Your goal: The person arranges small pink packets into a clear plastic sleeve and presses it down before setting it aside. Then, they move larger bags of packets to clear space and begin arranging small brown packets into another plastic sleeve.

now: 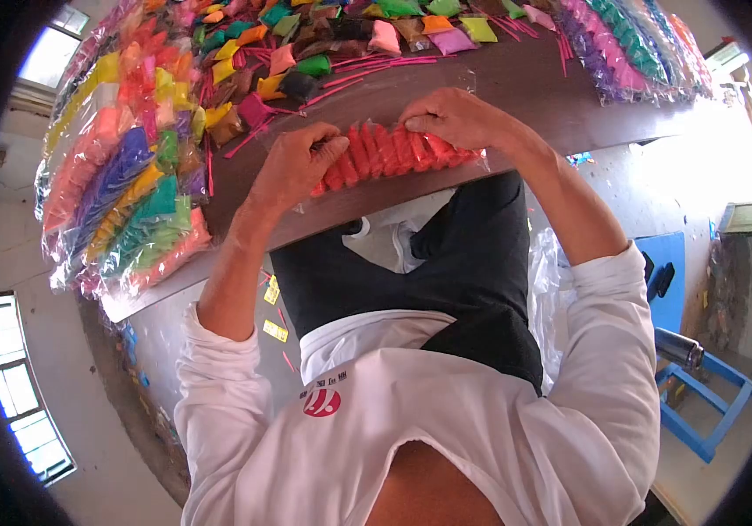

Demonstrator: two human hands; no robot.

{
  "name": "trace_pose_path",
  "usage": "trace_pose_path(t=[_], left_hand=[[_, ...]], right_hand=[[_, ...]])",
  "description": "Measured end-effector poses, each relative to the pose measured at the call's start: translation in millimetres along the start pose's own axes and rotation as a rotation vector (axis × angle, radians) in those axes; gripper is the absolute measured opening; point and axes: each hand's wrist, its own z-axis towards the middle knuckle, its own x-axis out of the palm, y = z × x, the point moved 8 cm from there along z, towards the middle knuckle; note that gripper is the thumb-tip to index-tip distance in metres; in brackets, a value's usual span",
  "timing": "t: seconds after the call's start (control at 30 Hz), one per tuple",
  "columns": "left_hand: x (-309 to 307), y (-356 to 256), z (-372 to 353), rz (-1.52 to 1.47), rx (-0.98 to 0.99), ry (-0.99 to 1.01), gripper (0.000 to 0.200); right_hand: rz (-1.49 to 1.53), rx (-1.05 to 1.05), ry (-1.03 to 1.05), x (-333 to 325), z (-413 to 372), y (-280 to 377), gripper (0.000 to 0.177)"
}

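A clear plastic bag of red packets [377, 156], lined up side by side in a row, lies at the near edge of the brown table [516, 96]. My left hand [299, 163] is closed on the bag's left end, thumb and fingers pinching the film. At the upper right of the same bag, my right hand [456, 121] is also closed, its fingertips pressed together on the plastic above the packets. Thin pink sticks [349, 79] and loose colored packets [313, 66] lie just beyond my hands.
Filled bags of multicolored packets [121, 193] are piled at the table's left end. More filled bags [630, 53] lie at the far right. A blue stool [709, 403] with a metal flask [679, 347] stands right of me. Scraps litter the floor.
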Motion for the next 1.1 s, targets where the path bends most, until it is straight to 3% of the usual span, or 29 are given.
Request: trace_pose_path(t=[0.1,0.2,0.3,0.4,0.6,0.7,0.8,0.9,1.0,1.1], left_hand=[[1.9,-5.0,-1.5,-0.072,-0.006,0.072,0.038],[2.4,-10.5,-1.5,0.006,0.130,0.077,0.040],[15.5,-3.4,-4.8,-0.165,-0.087,0.242,0.039],[11.8,-8.3,-3.0,-0.037,0.027,0.154,0.037],[13.3,-6.1,2.9,0.079,0.038,0.123,0.031],[13.1,-10.5,0.5,-0.002,-0.081,0.169,0.031],[11.6,-9.6,2.5,0.096,0.091,0.058,0.030],[15.1,-4.2,0.9,-0.005,0.062,0.105,0.028],[15.6,0.3,-2.7,-0.066,-0.086,0.143,0.029],[15.8,3.0,-1.5,-0.092,0.023,0.095,0.028]], right_hand=[[-0.037,0.026,0.023,1.7,1.1,-2.8,0.029],[-0.021,0.053,0.036,3.4,2.2,-4.9,0.029],[-0.023,0.049,0.049,2.4,2.4,-2.6,0.028],[0.020,0.003,0.024,1.9,2.5,-2.5,0.029],[-0.100,0.086,-0.106,-20.7,-7.7,19.9,0.030],[-0.117,-0.063,-0.231,-28.4,-10.9,36.3,0.030],[-0.290,-0.262,-0.305,-13.7,-14.5,53.7,0.030],[-0.252,-0.184,-0.241,0.1,-6.9,53.2,0.031],[-0.290,-0.198,-0.190,0.9,-4.0,65.0,0.028],[-0.206,-0.043,-0.204,-0.2,-3.8,62.9,0.024]])
